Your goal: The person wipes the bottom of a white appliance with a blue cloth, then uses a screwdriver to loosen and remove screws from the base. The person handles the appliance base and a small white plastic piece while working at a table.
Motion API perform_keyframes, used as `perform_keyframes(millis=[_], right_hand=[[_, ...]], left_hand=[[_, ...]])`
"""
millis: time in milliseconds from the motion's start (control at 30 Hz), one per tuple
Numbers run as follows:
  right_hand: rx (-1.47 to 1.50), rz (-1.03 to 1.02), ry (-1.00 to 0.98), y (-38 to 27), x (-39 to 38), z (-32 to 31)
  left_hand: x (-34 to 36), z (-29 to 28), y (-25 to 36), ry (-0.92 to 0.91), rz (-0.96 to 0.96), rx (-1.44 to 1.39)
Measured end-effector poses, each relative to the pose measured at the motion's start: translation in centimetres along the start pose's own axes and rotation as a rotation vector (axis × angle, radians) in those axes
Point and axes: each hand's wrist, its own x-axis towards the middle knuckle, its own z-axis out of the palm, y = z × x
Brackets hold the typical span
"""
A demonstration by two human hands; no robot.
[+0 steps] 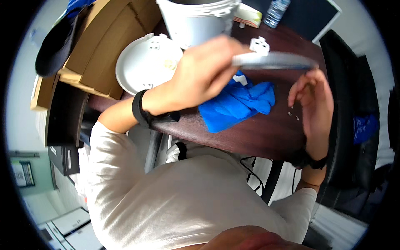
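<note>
Blur obscures the long, flat grey-white object (277,61) gripped in the left hand (208,68) above the dark reddish-brown surface (266,129); the right hand (313,100), loosely open, is by its far end, contact unclear; the upper edge crops the white plastic bucket (198,25)

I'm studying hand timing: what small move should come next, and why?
Probably steady the blurred grey-white piece with the right hand: the left hand holds one end, while the right is loosely open by the other, contact unclear.
</note>
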Motion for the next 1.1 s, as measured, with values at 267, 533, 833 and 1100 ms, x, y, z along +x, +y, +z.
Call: perform_keyframes(millis=[267, 533, 833, 1100], right_hand=[[-0.833, -0.227, 0.250, 4.8, 13.7, 1.2], [-0.432, 0.151, -0.128, 4.9, 21.9, 5.5], [-0.476, 0.323, -0.054, 5.4, 24.4, 5.5], [-0.555, 0.352, 0.002, 7.1, 24.2, 5.0]], left_hand=[[2.4, -5.9, -6.6, 0.554, -0.738, -0.762], [1.6, -9.9, -17.1, 0.493, -0.952, -0.550], [2.4, -12.1, -22.2, 0.072, -1.014, -0.023], [2.5, -11.2, -24.2, -0.080, -0.918, 0.006]])
